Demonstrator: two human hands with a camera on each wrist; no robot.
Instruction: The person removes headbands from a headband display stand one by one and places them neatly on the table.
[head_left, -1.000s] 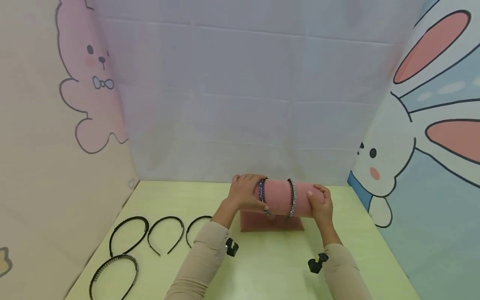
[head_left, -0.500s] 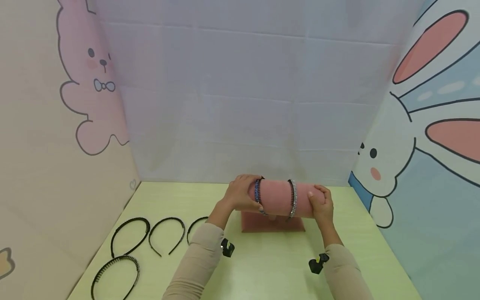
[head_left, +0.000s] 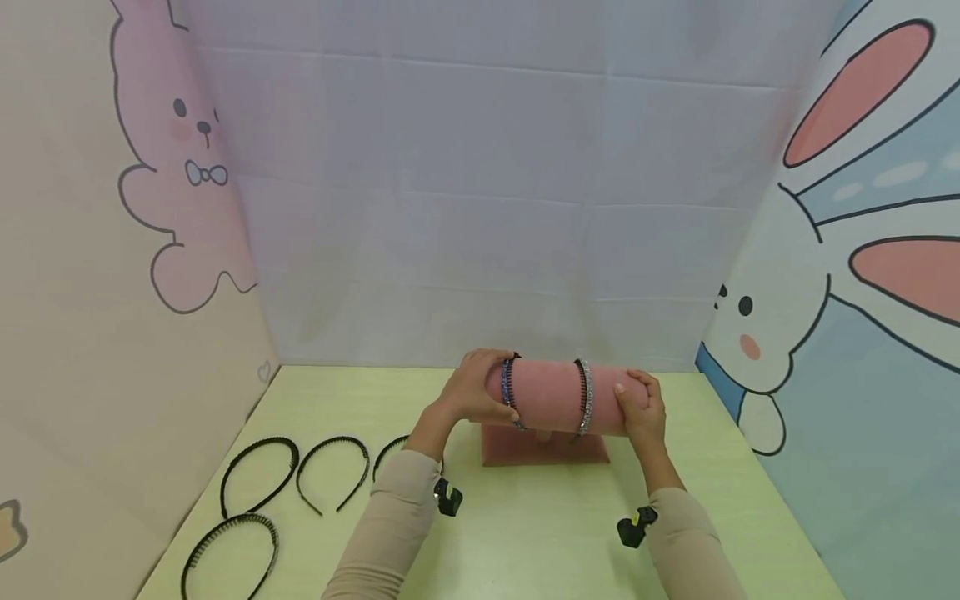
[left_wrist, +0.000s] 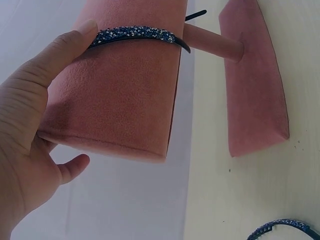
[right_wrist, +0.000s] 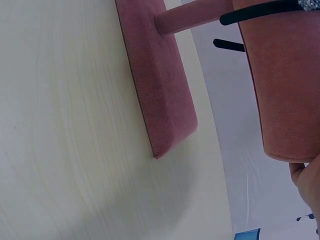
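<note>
A pink padded headband stand (head_left: 547, 396) rests on its flat pink base (head_left: 543, 450) near the back of the table. Around the left part of its roll sits a blue glittery headband (left_wrist: 132, 33). My left hand (head_left: 472, 390) holds this headband, thumb on its front and fingers over the top. A silver glittery headband (head_left: 588, 396) encircles the roll right of centre, apart from both hands. My right hand (head_left: 645, 407) grips the roll's right end, thumb in front. In the right wrist view only a small part of the right hand (right_wrist: 311, 187) shows.
Several dark toothed headbands lie on the table's left side, including a far-left one (head_left: 274, 439), a nearer one (head_left: 243, 518) and a middle one (head_left: 342, 439). Another headband (head_left: 382, 457) is partly hidden by my left sleeve. Cartoon-printed walls border both sides.
My left hand has slid leftward along the roll, and the blue headband has moved with it toward the left end. My right hand and the silver headband stay in place.
</note>
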